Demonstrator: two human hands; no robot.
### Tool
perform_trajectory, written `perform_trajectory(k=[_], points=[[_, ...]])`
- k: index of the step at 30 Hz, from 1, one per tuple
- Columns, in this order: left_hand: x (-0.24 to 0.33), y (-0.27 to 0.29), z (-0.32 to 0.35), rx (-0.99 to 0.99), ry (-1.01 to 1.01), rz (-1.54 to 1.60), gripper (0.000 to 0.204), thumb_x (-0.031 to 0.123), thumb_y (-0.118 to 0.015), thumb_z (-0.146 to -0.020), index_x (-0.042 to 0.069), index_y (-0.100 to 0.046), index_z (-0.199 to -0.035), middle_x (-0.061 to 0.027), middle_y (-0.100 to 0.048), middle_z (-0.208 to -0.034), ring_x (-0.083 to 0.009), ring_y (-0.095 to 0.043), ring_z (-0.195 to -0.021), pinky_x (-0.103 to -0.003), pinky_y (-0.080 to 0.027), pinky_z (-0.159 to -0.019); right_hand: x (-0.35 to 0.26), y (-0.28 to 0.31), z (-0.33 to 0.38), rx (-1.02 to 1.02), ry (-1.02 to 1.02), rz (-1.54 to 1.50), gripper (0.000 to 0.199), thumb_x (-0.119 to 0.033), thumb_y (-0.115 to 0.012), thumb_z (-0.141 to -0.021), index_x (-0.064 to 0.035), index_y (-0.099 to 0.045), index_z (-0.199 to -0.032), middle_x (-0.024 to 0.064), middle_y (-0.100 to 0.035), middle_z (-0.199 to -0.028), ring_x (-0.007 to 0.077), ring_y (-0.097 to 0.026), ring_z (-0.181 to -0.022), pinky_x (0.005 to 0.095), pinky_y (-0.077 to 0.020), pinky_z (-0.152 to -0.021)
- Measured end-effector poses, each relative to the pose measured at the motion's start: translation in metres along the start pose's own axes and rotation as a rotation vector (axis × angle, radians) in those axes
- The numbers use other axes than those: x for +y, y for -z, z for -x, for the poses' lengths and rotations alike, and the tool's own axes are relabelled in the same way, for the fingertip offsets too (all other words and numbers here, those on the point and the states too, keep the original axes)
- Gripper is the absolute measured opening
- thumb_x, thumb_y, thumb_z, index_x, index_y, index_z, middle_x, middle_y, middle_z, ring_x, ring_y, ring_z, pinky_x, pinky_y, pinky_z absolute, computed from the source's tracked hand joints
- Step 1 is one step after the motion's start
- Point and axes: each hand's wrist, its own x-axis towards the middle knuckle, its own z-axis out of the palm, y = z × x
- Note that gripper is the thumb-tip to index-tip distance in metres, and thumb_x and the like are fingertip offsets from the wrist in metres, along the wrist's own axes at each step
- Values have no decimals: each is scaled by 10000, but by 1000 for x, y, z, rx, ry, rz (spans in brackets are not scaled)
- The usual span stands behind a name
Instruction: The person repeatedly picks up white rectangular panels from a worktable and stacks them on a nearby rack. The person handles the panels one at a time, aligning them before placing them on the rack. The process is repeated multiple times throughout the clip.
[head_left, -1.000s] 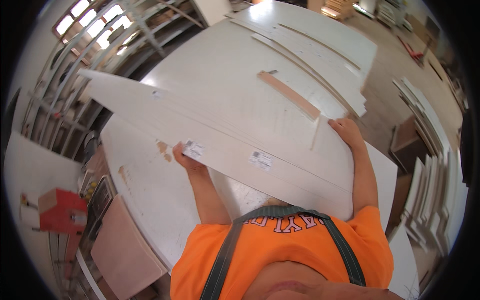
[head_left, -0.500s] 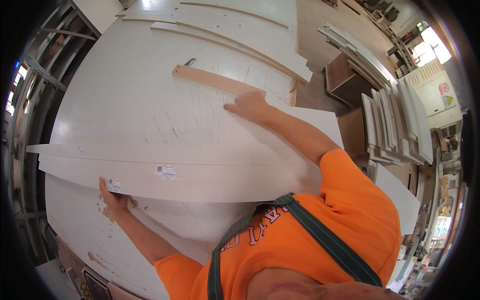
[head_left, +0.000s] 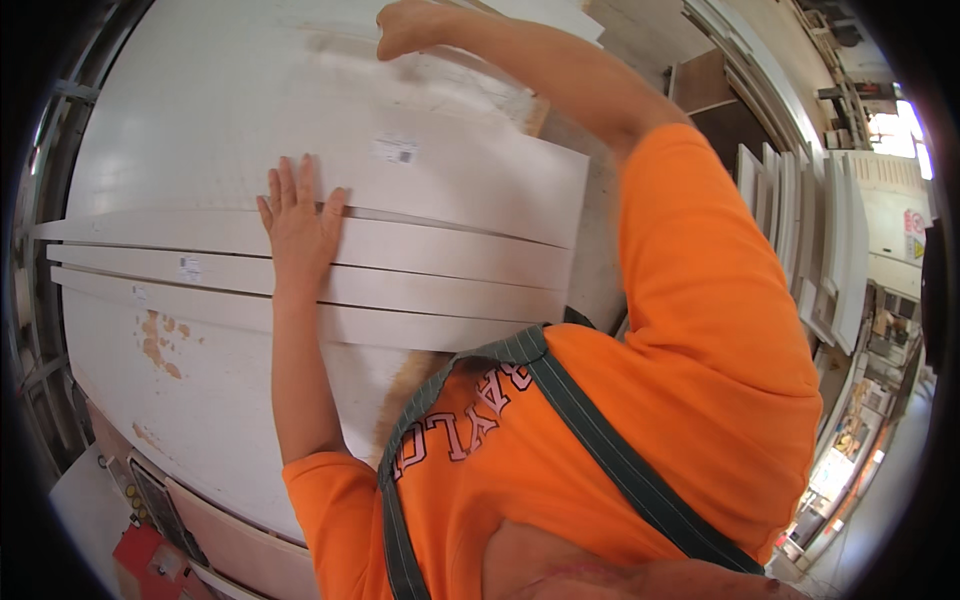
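Note:
My left hand [head_left: 303, 235] lies flat with fingers spread across the white strips [head_left: 450, 255], its fingertips on the wider white board [head_left: 480, 185]. Dark gaps run between the strips, and printed labels are stuck on some of them. Stretched out to the far side, my right hand [head_left: 408, 28] is closed, its fingers curled in. Whatever it may hold is hidden by the hand and the picture's upper edge. All these boards rest on a large white worktable [head_left: 180, 110].
Brown worn patches [head_left: 160, 345] mark the table's near left. Metal racking [head_left: 50, 200] stands along the left. Stacked white panels [head_left: 800, 220] and a brown box-like stack [head_left: 710, 85] stand on the right. A red object [head_left: 150, 560] is at the lower left.
My left hand has left the near board edge and now lies flat on top. My right hand has moved farther out, curling closed. The strips now show apart, with gaps between them.

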Motion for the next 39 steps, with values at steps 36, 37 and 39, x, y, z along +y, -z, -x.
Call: perform_trajectory(k=[36,37,39], points=[[43,-32,-17,-89,-149,-323,688,589,-308,-986,170,-277,-1529,-124,-219,-1592,-342,-126,-1480,-490,-55,-1196,73,-60,447,443,-173,-647,430,-305,-690,-805,-50,-546,-1119,31,-601,-887,135,-584,-833,308,-487,-749],[49,-36,-24,-48,-279,-203,678,583,-306,-989,174,-278,-1529,-117,-220,-1593,-329,-125,-1483,-489,-47,-1197,92,-122,451,513,-295,-725,458,-377,-707,-830,-61,-550,-1122,21,-591,-867,135,-588,-836,307,-488,-757],[66,-46,-39,-27,-292,-159,656,565,-302,-996,180,-287,-1527,-104,-228,-1593,-309,-142,-1482,-493,-59,-1196,113,-222,450,513,-582,-1080,458,-456,-676,-875,-60,-545,-1064,15,-573,-839,100,-562,-760,266,-472,-657]])
